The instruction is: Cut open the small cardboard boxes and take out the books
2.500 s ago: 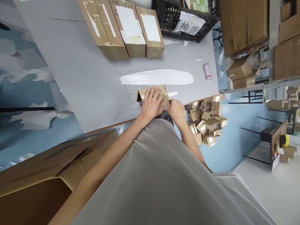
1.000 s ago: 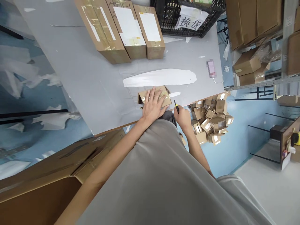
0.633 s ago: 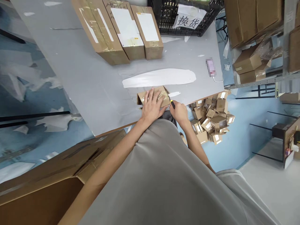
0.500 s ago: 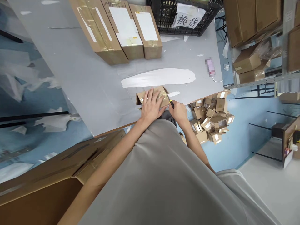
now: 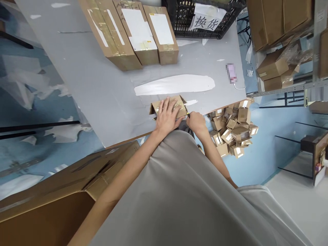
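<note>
A small cardboard box [image 5: 182, 110] with shiny tape across its top lies near the front edge of the grey table [image 5: 110, 99]. My left hand [image 5: 167, 114] rests flat on it, fingers spread. At the box's right end my right hand [image 5: 196, 122] is closed around a utility knife [image 5: 189, 115]; only a bit of its yellow and black handle shows, and the blade is hidden against the box. Just beyond the box lies a long white strip [image 5: 175, 84] on the table.
Three taped cartons [image 5: 147, 37] stand at the back beside a black plastic crate [image 5: 200, 32]. A pinkish device [image 5: 231, 72] with a cord lies at the right. Many small boxes [image 5: 234, 126] are heaped beyond the table's right edge. A large open carton [image 5: 84, 177] stands at lower left.
The right hand has turned slightly and brought the knife down along the box's right end, so less of the handle shows. That end's flap stands out more. My left hand stays on the box.
</note>
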`<state>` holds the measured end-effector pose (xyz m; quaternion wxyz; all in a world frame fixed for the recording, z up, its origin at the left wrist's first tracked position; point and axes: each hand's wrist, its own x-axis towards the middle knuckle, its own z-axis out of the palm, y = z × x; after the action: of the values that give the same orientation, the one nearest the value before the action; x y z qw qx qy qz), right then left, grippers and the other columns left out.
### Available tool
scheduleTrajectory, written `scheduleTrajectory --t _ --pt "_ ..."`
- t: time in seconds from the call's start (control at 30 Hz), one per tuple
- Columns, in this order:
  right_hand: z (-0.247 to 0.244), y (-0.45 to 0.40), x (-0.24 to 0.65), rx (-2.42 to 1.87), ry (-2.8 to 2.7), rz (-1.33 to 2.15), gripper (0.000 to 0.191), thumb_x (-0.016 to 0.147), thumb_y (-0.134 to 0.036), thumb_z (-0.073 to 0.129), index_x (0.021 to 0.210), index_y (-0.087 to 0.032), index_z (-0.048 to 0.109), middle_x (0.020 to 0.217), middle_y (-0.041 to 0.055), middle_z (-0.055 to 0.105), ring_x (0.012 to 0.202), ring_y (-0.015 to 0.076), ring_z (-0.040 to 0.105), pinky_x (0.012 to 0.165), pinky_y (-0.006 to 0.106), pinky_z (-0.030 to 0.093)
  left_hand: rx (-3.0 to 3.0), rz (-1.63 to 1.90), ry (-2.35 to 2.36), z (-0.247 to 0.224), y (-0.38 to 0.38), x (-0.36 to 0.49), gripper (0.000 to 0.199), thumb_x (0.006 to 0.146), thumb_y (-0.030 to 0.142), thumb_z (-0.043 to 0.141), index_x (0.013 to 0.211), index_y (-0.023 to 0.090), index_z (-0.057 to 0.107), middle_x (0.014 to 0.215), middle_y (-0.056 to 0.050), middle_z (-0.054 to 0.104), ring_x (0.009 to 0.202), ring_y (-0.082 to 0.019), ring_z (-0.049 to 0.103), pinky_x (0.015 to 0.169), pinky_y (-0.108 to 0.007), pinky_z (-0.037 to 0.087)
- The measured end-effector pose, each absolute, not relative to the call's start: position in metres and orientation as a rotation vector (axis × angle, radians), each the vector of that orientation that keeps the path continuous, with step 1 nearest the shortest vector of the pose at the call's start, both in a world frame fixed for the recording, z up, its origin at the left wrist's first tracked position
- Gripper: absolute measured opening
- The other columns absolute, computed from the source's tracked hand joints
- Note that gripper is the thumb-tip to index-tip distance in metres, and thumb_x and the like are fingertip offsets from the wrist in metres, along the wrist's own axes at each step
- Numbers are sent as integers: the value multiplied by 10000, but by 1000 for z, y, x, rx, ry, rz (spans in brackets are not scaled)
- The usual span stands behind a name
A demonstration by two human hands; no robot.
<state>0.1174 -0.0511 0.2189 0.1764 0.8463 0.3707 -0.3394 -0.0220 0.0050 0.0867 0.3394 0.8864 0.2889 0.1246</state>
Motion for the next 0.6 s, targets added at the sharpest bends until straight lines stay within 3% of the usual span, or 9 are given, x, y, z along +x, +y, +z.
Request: scheduleTrajectory --t 0.2,0.37,0.5,0.6 --pt "215 -64 115 2432 1054 -958 359 1168 -271 512 1369 -122 769 1374 234 810 1315 333 769 1053 374 570 2310 361 746 83 3 -22 643 1054 557 661 1613 242 607 1829 -178 451 1789 -452 210 1442 -766 130" --pt "198 -81 133 2685 1198 -919 354 1194 -359 479 1298 -216 786 1183 145 871 1146 308 820 994 343 557 2247 459 753 79 3 -22 571 1057 531 698 1556 256 650 1774 -169 523 1768 -445 287 1453 -730 172" --pt "147 -86 173 2968 1098 -697 432 1210 -421 411 1373 -202 745 1179 167 858 1102 343 815 995 392 563 2140 581 737 84 6 -30 568 1066 552 689 1552 264 628 1739 -170 552 1740 -424 364 1430 -698 294" --pt "91 -77 203 2974 906 -725 453 1148 -281 506 1548 -123 648 1299 233 819 1222 387 778 1067 453 562 2083 690 854 89 16 -52 600 1058 515 696 1590 264 577 1742 -174 540 1734 -418 375 1407 -685 348"
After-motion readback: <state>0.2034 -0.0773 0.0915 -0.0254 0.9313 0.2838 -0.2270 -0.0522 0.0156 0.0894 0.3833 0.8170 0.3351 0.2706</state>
